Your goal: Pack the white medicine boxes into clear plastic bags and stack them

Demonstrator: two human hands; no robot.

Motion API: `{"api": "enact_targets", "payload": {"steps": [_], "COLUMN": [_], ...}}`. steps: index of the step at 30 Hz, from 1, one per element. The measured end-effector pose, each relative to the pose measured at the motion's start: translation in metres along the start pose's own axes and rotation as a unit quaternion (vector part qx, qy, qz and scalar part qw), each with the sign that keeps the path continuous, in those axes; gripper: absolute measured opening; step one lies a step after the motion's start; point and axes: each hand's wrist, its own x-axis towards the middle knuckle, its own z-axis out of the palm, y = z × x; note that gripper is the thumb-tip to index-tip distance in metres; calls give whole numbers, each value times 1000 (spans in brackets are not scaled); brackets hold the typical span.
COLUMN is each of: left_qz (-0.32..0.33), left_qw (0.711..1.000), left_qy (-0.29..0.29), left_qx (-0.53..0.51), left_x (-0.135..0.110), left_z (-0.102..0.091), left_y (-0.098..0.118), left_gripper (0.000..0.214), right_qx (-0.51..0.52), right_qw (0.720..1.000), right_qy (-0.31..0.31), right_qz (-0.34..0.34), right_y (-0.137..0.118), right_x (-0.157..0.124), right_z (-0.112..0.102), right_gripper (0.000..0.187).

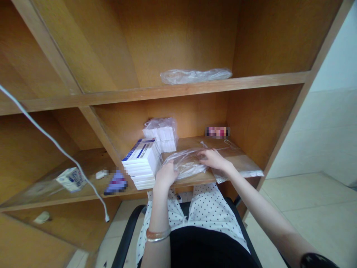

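Note:
A crumpled clear plastic bag [189,167] lies on the lower wooden shelf between my hands. My left hand [166,174] has its fingers curled on the bag's left edge, close to a stack of white and blue boxes [145,160]. At the bag's right side, my right hand [214,160] is closed on the film, its fingertips partly lost in the glossy plastic. Behind the stack stands a bundle of white boxes [161,134] wrapped in clear plastic. A flat clear plastic sheet [240,163] lies under my right wrist and hangs slightly over the shelf's front edge.
Another folded plastic bag [195,76] rests on the upper shelf [167,93]. A blurred pink item [217,132] is at the back right. In the left compartment lie a small white box [71,179] and a blurred purple item [116,183]. A white cable [55,139] hangs in front.

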Motion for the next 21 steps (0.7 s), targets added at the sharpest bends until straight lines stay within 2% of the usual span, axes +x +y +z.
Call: {"api": "enact_targets", "payload": {"steps": [4, 7, 14, 17, 21], "left_qz": [-52, -86, -73, -30, 105], "left_qw": [996, 991, 990, 993, 989], "left_qy": [-49, -64, -91, -87, -58], "left_qx": [50, 76, 86, 80, 85], "left_x": [2, 4, 1, -3, -6], "left_z": [-3, -1, -1, -6, -8], "left_y": [5, 8, 12, 15, 19], "left_gripper": [53, 54, 35, 35, 39], "right_qx": [34, 75, 81, 69, 55], "right_qw": [998, 993, 994, 995, 996], "right_qy": [23, 17, -23, -28, -52], "right_qz": [-52, -85, -72, -61, -53], "right_y": [-2, -2, 1, 1, -2], "right_x": [3, 5, 5, 5, 7], "right_z": [5, 8, 9, 8, 7], "right_gripper": [27, 23, 14, 21, 25]}}
